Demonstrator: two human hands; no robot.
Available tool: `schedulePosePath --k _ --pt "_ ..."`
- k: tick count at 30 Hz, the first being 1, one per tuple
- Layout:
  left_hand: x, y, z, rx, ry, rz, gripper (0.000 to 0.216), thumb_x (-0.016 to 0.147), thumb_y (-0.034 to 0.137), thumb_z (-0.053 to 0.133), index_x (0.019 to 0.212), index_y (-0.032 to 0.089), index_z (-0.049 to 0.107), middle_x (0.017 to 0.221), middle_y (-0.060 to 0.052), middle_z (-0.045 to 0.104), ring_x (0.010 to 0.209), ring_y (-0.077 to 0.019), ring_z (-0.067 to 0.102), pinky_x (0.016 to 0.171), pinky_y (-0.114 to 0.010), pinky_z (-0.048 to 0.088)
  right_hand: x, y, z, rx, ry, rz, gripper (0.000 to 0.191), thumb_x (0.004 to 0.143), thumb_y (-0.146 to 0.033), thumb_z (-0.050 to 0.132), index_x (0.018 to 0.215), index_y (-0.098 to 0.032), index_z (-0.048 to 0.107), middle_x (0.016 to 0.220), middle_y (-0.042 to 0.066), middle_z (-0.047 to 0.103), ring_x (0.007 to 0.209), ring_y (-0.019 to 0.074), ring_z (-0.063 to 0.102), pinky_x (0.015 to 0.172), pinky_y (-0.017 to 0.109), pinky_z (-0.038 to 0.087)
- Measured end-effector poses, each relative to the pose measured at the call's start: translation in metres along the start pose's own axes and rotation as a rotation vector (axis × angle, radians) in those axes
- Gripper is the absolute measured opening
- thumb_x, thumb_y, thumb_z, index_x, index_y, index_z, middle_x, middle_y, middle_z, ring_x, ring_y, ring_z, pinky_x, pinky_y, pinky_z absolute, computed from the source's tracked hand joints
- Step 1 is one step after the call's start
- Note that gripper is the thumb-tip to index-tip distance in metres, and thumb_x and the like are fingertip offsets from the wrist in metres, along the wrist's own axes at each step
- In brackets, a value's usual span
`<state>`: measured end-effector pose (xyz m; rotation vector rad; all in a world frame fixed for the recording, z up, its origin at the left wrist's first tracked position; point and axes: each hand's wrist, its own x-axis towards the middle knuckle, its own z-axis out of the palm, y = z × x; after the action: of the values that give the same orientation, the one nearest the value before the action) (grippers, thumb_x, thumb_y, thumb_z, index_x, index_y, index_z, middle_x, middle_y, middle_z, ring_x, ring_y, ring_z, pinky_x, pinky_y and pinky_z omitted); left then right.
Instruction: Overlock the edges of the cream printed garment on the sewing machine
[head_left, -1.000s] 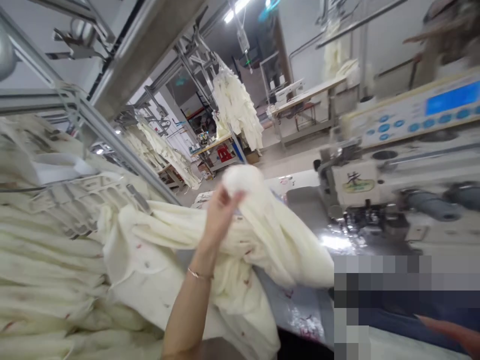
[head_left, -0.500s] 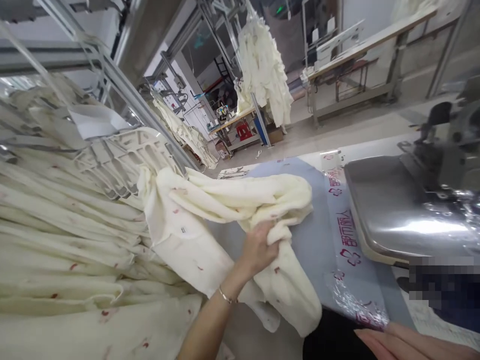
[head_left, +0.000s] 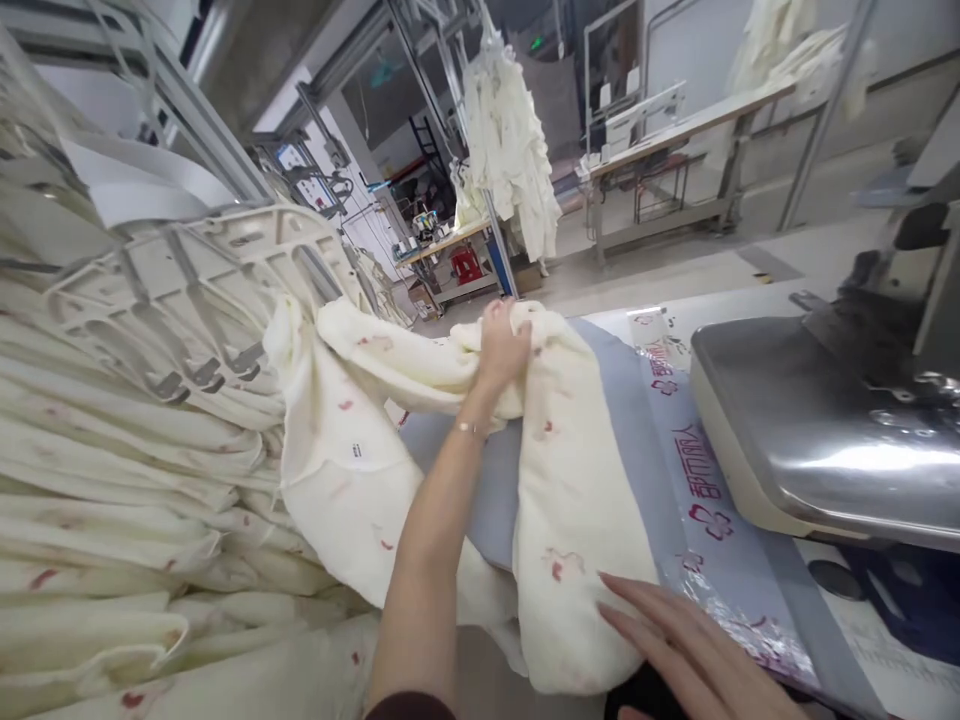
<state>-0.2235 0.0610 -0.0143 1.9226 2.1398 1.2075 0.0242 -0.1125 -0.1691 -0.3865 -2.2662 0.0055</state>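
Note:
A cream garment (head_left: 570,470) with small red marks lies across a grey plastic sheet (head_left: 660,440) on the work table. My left hand (head_left: 502,345) reaches forward and is closed on the garment's far bunched edge. My right hand (head_left: 690,645) lies low at the near end, fingers stretched out flat, touching the garment's near edge. A thin bracelet sits on my left wrist.
A thick stack of cream garments (head_left: 112,480) hangs on a white plastic hanger rack (head_left: 187,290) to the left. A sewing machine's shiny metal bed (head_left: 817,430) stands at the right. Behind are hanging garments (head_left: 510,150), tables and metal frames.
My left hand carried the bunched garment from near me to further out over the grey sheet and laid it down. My right hand came in and rests on the near edge.

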Motion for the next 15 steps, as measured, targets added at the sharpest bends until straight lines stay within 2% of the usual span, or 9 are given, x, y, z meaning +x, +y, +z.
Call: schedulePosePath --k 1,3,5,6,7,9,11,13,15 --pt "-0.019 -0.002 -0.005 -0.016 -0.086 0.062 0.028 0.087 0.007 0.053 0.115 0.007 0.059 0.134 -0.018 0.054 0.131 -0.0239 0.047 0.113 -0.034 0.032 0.004 -0.004 0.009 0.041 -0.028 -0.007 0.04 0.089 -0.018 0.045 0.126 -0.015 0.058 0.133 0.01 0.055 0.115 0.0243 0.058 0.088 0.035 0.054" --pt "-0.065 -0.004 -0.021 -0.057 -0.279 0.178 0.017 0.085 0.01 0.06 0.1 0.015 0.066 0.117 -0.007 0.067 0.115 -0.017 0.06 0.104 -0.026 0.041 0.01 -0.007 0.023 0.131 -0.009 0.088 0.042 0.087 -0.008 0.036 0.118 -0.017 0.062 0.128 0.011 0.059 0.114 0.0295 0.058 0.088 0.048 0.052" --pt "-0.116 -0.001 -0.042 -0.096 -0.404 0.235 0.013 0.086 0.019 0.064 0.098 0.017 0.067 0.107 -0.003 0.071 0.102 -0.0147 0.065 0.096 -0.025 0.047 0.018 0.0 0.025 0.21 0.03 0.105 0.037 0.089 -0.009 0.033 0.106 -0.02 0.064 0.112 0.006 0.067 0.102 0.0236 0.065 0.082 0.039 0.056" --pt "-0.14 0.003 -0.051 -0.11 -0.438 0.242 0.018 0.085 0.023 0.067 0.103 0.017 0.066 0.107 -0.004 0.071 0.102 -0.0152 0.065 0.094 -0.026 0.049 0.023 0.006 0.022 0.251 0.009 0.145 0.031 0.091 -0.012 0.036 0.106 -0.019 0.063 0.104 0.006 0.069 0.093 0.0184 0.067 0.077 0.03 0.057" --pt "-0.163 0.008 -0.058 -0.129 -0.467 0.236 0.029 0.083 0.028 0.071 0.108 0.018 0.064 0.111 -0.004 0.07 0.104 -0.0164 0.065 0.095 -0.028 0.049 0.029 0.014 0.016 0.285 -0.018 0.215 0.028 0.094 -0.013 0.035 0.105 -0.018 0.061 0.094 0.004 0.07 0.081 0.0132 0.068 0.067 0.02 0.055" --pt "-0.199 0.019 -0.064 -0.158 -0.497 0.156 0.065 0.066 0.04 0.084 0.122 0.02 0.058 0.123 -0.006 0.064 0.114 -0.0216 0.06 0.1 -0.033 0.048 0.041 0.028 -0.001 0.336 -0.084 0.318 0.022 0.099 -0.019 0.038 0.095 -0.019 0.06 0.077 -0.001 0.066 0.064 0.0081 0.064 0.055 0.012 0.05" --pt "-0.22 0.028 -0.057 -0.175 -0.494 0.1 0.077 0.064 0.037 0.086 0.13 0.02 0.05 0.127 -0.008 0.061 0.117 -0.0242 0.058 0.101 -0.036 0.048 0.049 0.04 -0.017 0.363 -0.134 0.346 0.026 0.1 -0.024 0.038 0.083 -0.021 0.057 0.068 -0.004 0.062 0.056 0.0063 0.059 0.051 0.01 0.047" --pt "-0.224 0.034 -0.041 -0.224 -0.471 0.076 0.058 0.077 0.021 0.072 0.129 0.019 0.049 0.12 -0.008 0.063 0.109 -0.0223 0.061 0.096 -0.035 0.05 0.051 0.047 -0.03 0.333 -0.134 0.356 0.028 0.101 -0.027 0.037 0.079 -0.022 0.055 0.066 -0.005 0.06 0.054 0.0064 0.058 0.05 0.011 0.047" --pt "-0.216 0.037 -0.023 -0.401 -0.489 -0.01 0.041 0.082 0.012 0.056 0.122 0.018 0.053 0.105 -0.007 0.068 0.09 -0.0178 0.064 0.08 -0.03 0.053 0.044 0.051 -0.041 0.232 -0.064 0.379 0.025 0.1 -0.031 0.037 0.087 -0.023 0.058 0.071 -0.004 0.064 0.058 0.0073 0.061 0.05 0.012 0.047"
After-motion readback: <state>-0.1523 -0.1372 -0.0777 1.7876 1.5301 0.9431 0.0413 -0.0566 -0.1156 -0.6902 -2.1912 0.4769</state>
